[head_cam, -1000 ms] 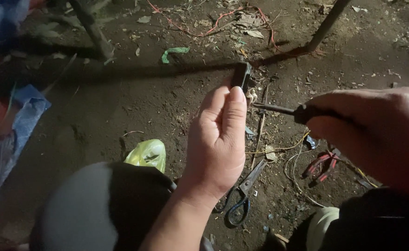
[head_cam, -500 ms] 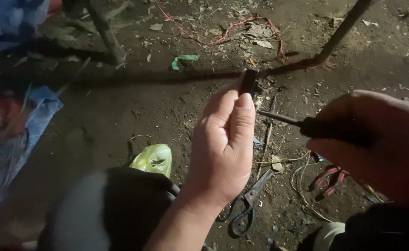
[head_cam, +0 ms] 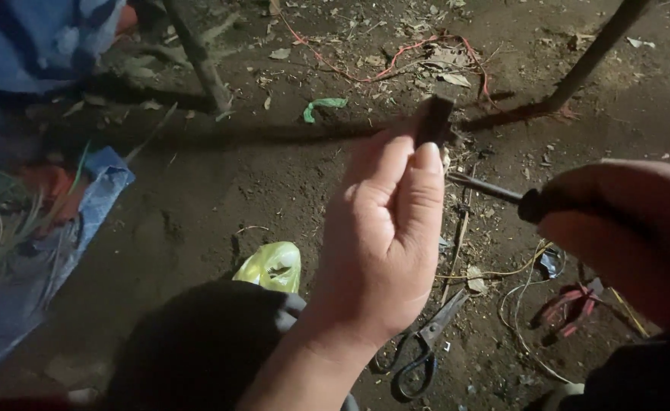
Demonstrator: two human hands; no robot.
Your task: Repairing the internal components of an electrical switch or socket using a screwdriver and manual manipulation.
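Note:
My left hand [head_cam: 384, 236] is raised over the dirt ground, its fingers pinched on a small black part [head_cam: 434, 120] whose top sticks out above the fingertips. My right hand [head_cam: 624, 228] grips the dark handle of a screwdriver [head_cam: 502, 192]. The metal shaft points left, and its tip meets the left hand's fingers just below the black part. What the tip touches is hidden behind the fingers.
Black-handled scissors [head_cam: 426, 346] lie on the ground below my left hand. Red-handled pliers [head_cam: 571, 308] and loose thin wires [head_cam: 514, 301] lie to the right. A yellow-green plastic bag [head_cam: 274, 265], blue sheeting [head_cam: 84, 221], a red wire [head_cam: 396, 61] and two dark rods [head_cam: 198, 57] are around.
Both hands sit slightly lower and further right in view. The black part and the screwdriver are held the same way.

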